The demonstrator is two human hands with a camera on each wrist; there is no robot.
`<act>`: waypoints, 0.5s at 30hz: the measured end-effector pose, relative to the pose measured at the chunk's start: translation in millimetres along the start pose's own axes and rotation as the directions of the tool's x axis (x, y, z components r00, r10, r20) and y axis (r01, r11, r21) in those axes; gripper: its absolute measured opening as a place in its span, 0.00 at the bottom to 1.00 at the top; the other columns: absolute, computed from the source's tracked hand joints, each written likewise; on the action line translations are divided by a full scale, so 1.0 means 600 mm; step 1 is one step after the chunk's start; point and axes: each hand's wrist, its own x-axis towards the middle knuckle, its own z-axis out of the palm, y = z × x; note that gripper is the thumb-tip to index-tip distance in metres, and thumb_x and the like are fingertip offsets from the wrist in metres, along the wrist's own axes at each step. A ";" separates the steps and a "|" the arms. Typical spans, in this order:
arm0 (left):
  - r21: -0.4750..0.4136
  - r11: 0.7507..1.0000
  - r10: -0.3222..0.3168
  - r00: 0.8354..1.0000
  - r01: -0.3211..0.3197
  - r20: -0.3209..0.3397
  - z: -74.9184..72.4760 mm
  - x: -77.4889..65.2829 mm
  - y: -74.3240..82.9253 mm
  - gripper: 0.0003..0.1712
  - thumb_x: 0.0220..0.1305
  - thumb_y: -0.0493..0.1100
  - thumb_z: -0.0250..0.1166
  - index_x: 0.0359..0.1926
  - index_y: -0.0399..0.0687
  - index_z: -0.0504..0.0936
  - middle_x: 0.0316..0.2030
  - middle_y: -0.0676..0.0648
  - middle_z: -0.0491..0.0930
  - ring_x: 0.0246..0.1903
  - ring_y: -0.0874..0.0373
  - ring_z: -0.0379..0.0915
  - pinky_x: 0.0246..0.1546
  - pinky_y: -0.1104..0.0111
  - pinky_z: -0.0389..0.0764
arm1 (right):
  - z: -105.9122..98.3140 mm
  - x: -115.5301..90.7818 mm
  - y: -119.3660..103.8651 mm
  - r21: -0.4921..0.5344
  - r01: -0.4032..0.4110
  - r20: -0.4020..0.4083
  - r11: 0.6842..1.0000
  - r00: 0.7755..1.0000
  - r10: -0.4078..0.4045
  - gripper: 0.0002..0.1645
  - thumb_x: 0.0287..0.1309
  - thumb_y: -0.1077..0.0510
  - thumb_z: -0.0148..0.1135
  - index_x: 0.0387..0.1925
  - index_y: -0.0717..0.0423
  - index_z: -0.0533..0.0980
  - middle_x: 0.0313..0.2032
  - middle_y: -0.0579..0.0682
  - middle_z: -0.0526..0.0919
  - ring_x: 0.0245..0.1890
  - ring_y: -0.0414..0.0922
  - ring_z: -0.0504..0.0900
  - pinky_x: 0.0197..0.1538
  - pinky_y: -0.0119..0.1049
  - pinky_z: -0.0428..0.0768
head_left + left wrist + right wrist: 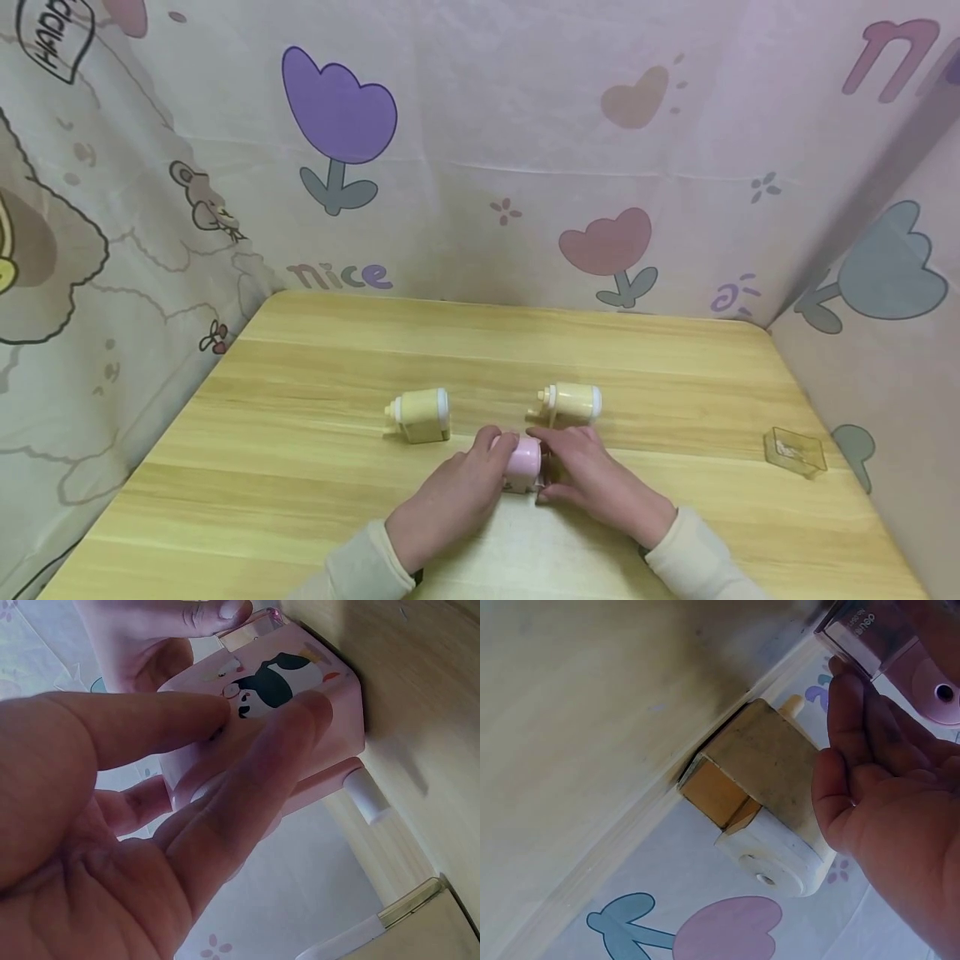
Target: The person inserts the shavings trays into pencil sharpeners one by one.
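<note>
A pink pencil sharpener [522,458] with a cartoon animal picture [274,686] on one side sits between both hands at the middle front of the table. My left hand [461,492] grips its body, fingers spread along the sides in the left wrist view. At the sharpener's front, my right hand [600,479] pinches the clear shavings drawer [866,630]. The thumb lies over the drawer and a fingertip [836,667] is at its lower corner. The round pencil hole [945,693] faces the right hand.
Two yellow pencil sharpeners lie beyond the hands, one at left [422,415] and one at right [574,401]. The right one shows a hollow drawer bay [716,795]. A clear yellow drawer [795,452] lies near the table's right edge. Printed cloth [480,108] hangs around the table.
</note>
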 end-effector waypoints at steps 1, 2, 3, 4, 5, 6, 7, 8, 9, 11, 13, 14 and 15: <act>0.000 1.000 0.002 1.000 -0.002 -0.003 0.000 0.000 0.000 0.18 0.66 0.38 0.56 0.56 0.43 0.66 0.43 0.43 0.70 0.17 0.60 0.66 0.15 0.75 0.67 | 0.000 0.000 -0.001 0.000 0.001 -0.001 1.000 1.000 -0.001 0.51 0.38 0.42 0.74 0.65 0.53 0.66 0.53 0.46 0.78 0.52 0.43 0.74 0.60 0.46 0.61; 0.003 1.000 0.003 1.000 -0.003 -0.007 0.000 0.000 0.000 0.18 0.66 0.38 0.56 0.56 0.43 0.66 0.42 0.43 0.70 0.17 0.60 0.66 0.15 0.75 0.67 | 0.001 0.000 -0.001 0.001 0.002 -0.003 1.000 1.000 -0.002 0.51 0.37 0.43 0.74 0.64 0.53 0.66 0.53 0.46 0.78 0.52 0.43 0.74 0.60 0.46 0.61; 0.005 1.000 0.004 1.000 -0.004 -0.009 0.000 -0.001 0.001 0.18 0.66 0.37 0.56 0.56 0.42 0.66 0.42 0.43 0.70 0.17 0.60 0.66 0.15 0.74 0.67 | 0.001 0.001 -0.001 0.000 0.002 -0.003 1.000 1.000 -0.002 0.51 0.37 0.42 0.74 0.64 0.53 0.67 0.54 0.46 0.78 0.52 0.43 0.74 0.60 0.46 0.61; 0.006 1.000 0.005 1.000 -0.005 -0.011 -0.001 -0.001 0.001 0.18 0.66 0.37 0.56 0.56 0.42 0.66 0.42 0.43 0.70 0.17 0.60 0.66 0.15 0.74 0.67 | 0.001 0.001 -0.002 -0.005 0.003 -0.004 1.000 1.000 -0.003 0.50 0.37 0.42 0.74 0.64 0.52 0.67 0.54 0.45 0.78 0.52 0.43 0.74 0.60 0.46 0.61; 0.007 1.000 0.002 1.000 -0.002 -0.010 -0.001 -0.001 0.001 0.18 0.66 0.37 0.56 0.56 0.43 0.66 0.42 0.42 0.70 0.17 0.60 0.66 0.15 0.74 0.67 | 0.001 0.002 -0.002 -0.006 0.003 -0.005 1.000 1.000 -0.003 0.50 0.37 0.42 0.74 0.63 0.52 0.67 0.54 0.45 0.78 0.52 0.42 0.74 0.60 0.47 0.61; 0.009 1.000 -0.001 1.000 0.001 -0.007 -0.001 -0.001 0.002 0.19 0.66 0.37 0.56 0.56 0.43 0.66 0.43 0.42 0.70 0.17 0.59 0.66 0.15 0.74 0.67 | 0.001 0.003 -0.003 -0.003 0.003 -0.005 1.000 1.000 -0.003 0.49 0.36 0.42 0.75 0.63 0.51 0.68 0.54 0.45 0.78 0.52 0.42 0.74 0.60 0.47 0.61; 0.014 1.000 -0.004 1.000 0.004 -0.004 -0.001 -0.002 0.002 0.18 0.66 0.37 0.55 0.56 0.43 0.66 0.43 0.42 0.70 0.17 0.59 0.67 0.15 0.74 0.67 | 0.002 0.004 -0.003 -0.002 0.004 -0.003 1.000 1.000 -0.004 0.49 0.36 0.42 0.75 0.62 0.50 0.68 0.54 0.44 0.79 0.52 0.42 0.74 0.60 0.47 0.62; 0.016 1.000 -0.009 1.000 0.009 0.000 -0.001 -0.002 0.002 0.19 0.66 0.37 0.54 0.57 0.43 0.66 0.43 0.42 0.71 0.17 0.59 0.67 0.15 0.73 0.67 | 0.002 0.005 -0.003 -0.001 0.005 -0.002 1.000 1.000 -0.005 0.48 0.36 0.42 0.75 0.62 0.50 0.69 0.54 0.44 0.79 0.51 0.41 0.74 0.60 0.47 0.62; 0.016 1.000 -0.012 1.000 0.012 0.004 -0.001 -0.002 0.002 0.19 0.67 0.37 0.54 0.57 0.44 0.66 0.43 0.42 0.71 0.17 0.59 0.67 0.15 0.73 0.67 | 0.003 0.006 -0.003 -0.005 0.006 -0.001 1.000 1.000 -0.006 0.48 0.36 0.42 0.75 0.62 0.49 0.69 0.53 0.43 0.79 0.51 0.41 0.74 0.59 0.47 0.62; 0.014 1.000 -0.021 1.000 0.021 0.012 -0.001 -0.002 0.003 0.19 0.67 0.38 0.54 0.58 0.44 0.65 0.44 0.42 0.70 0.17 0.59 0.66 0.15 0.73 0.67 | 0.003 0.007 -0.004 -0.002 0.009 0.001 1.000 1.000 -0.009 0.47 0.36 0.42 0.75 0.61 0.49 0.69 0.53 0.42 0.79 0.50 0.40 0.75 0.59 0.46 0.63; 0.013 1.000 -0.025 1.000 0.025 0.012 0.000 -0.002 0.003 0.19 0.67 0.37 0.53 0.58 0.44 0.65 0.44 0.42 0.70 0.17 0.59 0.67 0.15 0.73 0.67 | 0.004 0.009 -0.004 0.000 0.010 0.002 1.000 1.000 -0.010 0.47 0.36 0.42 0.75 0.61 0.48 0.69 0.52 0.40 0.79 0.49 0.39 0.75 0.58 0.45 0.63; 0.013 1.000 -0.026 1.000 0.026 0.013 0.001 -0.001 0.003 0.19 0.67 0.37 0.53 0.58 0.44 0.65 0.44 0.42 0.70 0.17 0.59 0.67 0.15 0.73 0.67 | 0.004 0.009 -0.005 0.002 0.010 0.002 1.000 1.000 -0.010 0.47 0.36 0.42 0.75 0.61 0.48 0.69 0.51 0.40 0.79 0.49 0.39 0.75 0.58 0.45 0.63; 0.015 1.000 -0.027 1.000 0.027 0.011 0.001 -0.001 0.003 0.19 0.66 0.37 0.54 0.58 0.44 0.65 0.44 0.42 0.70 0.17 0.59 0.67 0.15 0.73 0.67 | 0.004 0.009 -0.005 0.005 0.010 0.002 1.000 1.000 -0.010 0.47 0.37 0.42 0.75 0.61 0.48 0.69 0.51 0.40 0.79 0.49 0.39 0.75 0.57 0.45 0.63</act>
